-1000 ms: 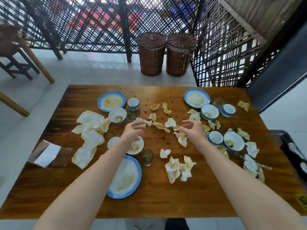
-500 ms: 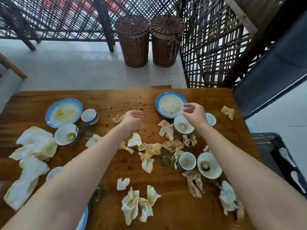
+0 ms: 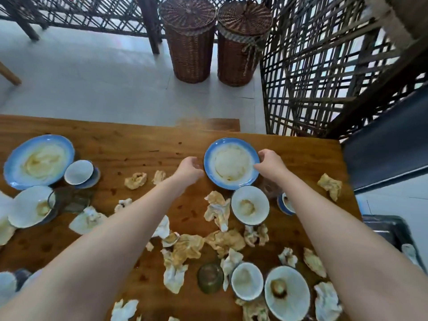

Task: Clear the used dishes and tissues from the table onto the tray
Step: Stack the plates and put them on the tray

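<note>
Landmark: the far plate [image 3: 231,163], blue-rimmed, greasy, lying flat on the worktop [image 3: 143,149] near its far edge.

Left hand [image 3: 188,169]: at the plate's left rim, fingers curled and touching or all but touching the edge; whether they have a real hold, I cannot tell. Right hand [image 3: 269,161]: at the plate's right rim, fingers hooked over the edge, gripping it.

Risks, as I judge them:
- Greasy film on the plate. A rim-only hold could slip and the plate drop back onto the wood.
- If it tilts on the lift, residue could run off toward the bowl [image 3: 250,206] just on the near side of the plate.
- The tray [image 3: 391,228] sits off the worktop's right end, well to the near-right of the plate. The carry passes over a clear glass [image 3: 269,188] and a small cup [image 3: 286,203], both just near-right of the plate; a forearm could knock either.

Around, left to right of the plate:
- Far left: a second plate [image 3: 38,162] and cup [image 3: 78,172].
- Left: two crumpled tissues [image 3: 135,180].
- Near side: a scatter of tissues, an upturned glass [image 3: 209,278], two more bowls.
- Right: one tissue [image 3: 330,185] near the worktop's edge.

Nothing lies on the plate itself.
</note>
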{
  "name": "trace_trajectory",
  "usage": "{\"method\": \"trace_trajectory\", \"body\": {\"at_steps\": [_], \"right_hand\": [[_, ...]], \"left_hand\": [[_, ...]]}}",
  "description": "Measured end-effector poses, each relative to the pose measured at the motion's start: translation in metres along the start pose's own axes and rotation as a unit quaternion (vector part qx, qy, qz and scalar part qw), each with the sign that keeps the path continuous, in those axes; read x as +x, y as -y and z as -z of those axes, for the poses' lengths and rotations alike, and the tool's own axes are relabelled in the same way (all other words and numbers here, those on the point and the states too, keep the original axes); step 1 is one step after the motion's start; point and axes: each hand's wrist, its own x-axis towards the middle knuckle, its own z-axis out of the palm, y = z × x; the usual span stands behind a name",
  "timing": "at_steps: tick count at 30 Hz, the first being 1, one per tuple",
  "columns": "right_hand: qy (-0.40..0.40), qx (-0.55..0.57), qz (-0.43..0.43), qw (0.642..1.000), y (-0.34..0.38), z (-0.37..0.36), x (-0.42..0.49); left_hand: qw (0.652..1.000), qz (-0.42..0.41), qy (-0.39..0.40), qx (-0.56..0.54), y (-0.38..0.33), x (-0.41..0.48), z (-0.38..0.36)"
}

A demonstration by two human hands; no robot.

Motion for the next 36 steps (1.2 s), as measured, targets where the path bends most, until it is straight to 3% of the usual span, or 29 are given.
{"method": "trace_trajectory", "body": {"at_steps": [7,18,27,36], "right_hand": [[0.007,0.019,0.005,1.000,0.005,0.002,0.012],[-0.026,0.175,0.085,0.981,0.042,0.017,-0.026],[-0.040,0.207,0.144,0.967,0.115,0.001,-0.097],[-0.003,0.227,0.217,0.949,0.221,-0.046,-0.158]], "left_hand": [[0.999,-0.015,0.016,0.030,-0.008,0.006,-0.010],[0.995,-0.050,-0.057,-0.072,-0.014,-0.012,0.026],[0.988,-0.077,-0.093,-0.098,0.003,-0.076,0.112],[0.977,-0.113,-0.135,-0.123,0.048,-0.128,0.230]]}}
